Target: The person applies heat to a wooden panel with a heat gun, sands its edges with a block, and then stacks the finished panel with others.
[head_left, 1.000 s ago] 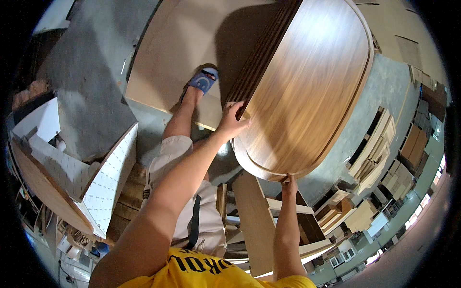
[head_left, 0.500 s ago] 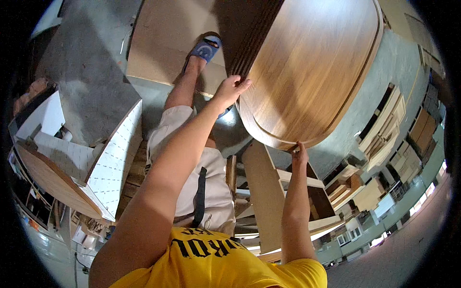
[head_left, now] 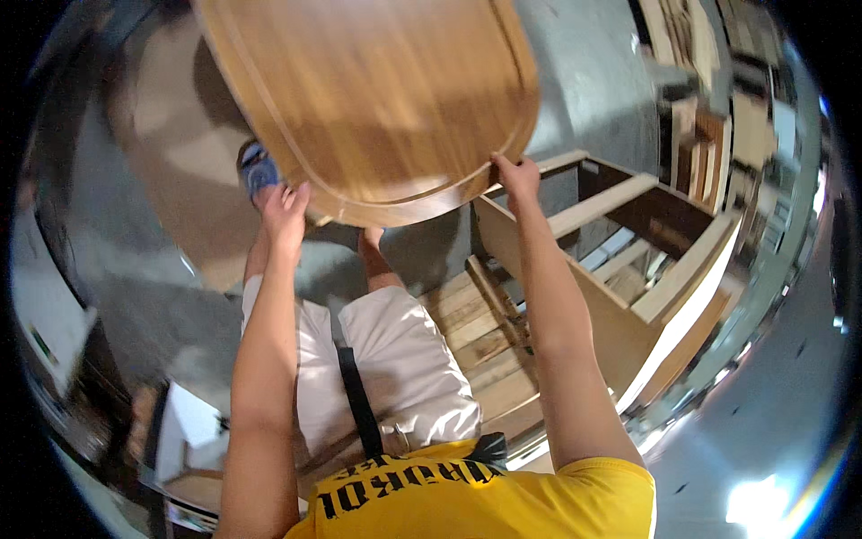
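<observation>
A large wooden panel [head_left: 377,99] with rounded corners and a groove along its rim fills the top middle, its far end cut off by the picture's edge. My left hand [head_left: 285,211] grips its near left corner, fingers partly hidden at the rim. At the near right corner my right hand [head_left: 515,180] is closed on the edge, thumb on the upper face. The panel's near end hangs above the floor in front of my legs.
An open wooden frame [head_left: 620,242] stands close by my right arm, beside a slatted wood pallet [head_left: 476,332]. Brown board [head_left: 180,153] lies on the floor at left. A white-lined piece [head_left: 189,422] is at lower left; stacked timber [head_left: 709,153] lines the right.
The panel has swung left in the view, and its near end now lies squarely before me. My left hand has moved from the panel's left side to its near corner. The view has turned right.
</observation>
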Available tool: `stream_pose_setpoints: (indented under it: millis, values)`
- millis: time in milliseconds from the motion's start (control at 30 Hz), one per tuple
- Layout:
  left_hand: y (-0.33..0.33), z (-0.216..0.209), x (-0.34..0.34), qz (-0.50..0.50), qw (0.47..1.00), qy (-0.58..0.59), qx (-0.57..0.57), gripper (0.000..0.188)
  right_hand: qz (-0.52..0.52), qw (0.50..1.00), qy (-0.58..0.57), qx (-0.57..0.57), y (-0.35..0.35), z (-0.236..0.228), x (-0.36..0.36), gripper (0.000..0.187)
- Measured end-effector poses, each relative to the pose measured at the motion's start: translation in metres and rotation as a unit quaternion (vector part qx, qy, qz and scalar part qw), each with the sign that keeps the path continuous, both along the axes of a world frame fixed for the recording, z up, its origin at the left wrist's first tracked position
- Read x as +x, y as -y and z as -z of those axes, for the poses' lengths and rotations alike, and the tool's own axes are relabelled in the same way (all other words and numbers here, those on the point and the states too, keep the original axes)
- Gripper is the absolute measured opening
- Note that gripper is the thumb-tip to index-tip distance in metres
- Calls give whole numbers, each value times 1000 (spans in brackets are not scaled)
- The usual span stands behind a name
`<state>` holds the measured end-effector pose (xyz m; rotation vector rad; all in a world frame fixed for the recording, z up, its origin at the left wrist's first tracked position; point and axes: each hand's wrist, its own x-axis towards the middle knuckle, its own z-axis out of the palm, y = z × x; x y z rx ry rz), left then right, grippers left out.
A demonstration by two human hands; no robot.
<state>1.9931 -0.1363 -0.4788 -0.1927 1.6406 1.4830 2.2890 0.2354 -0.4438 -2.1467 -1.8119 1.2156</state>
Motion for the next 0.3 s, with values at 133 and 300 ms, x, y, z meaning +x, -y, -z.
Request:
stream_pose_setpoints:
  millis: [133, 300]
  values:
    - [-4, 5, -1, -20, 998, 19, -55, 54, 41, 999, 13, 16, 5, 15, -5, 48]
    - [13, 64, -28, 54, 997, -2, -50, 62, 36, 996, 83, 21, 1, -6, -21, 59]
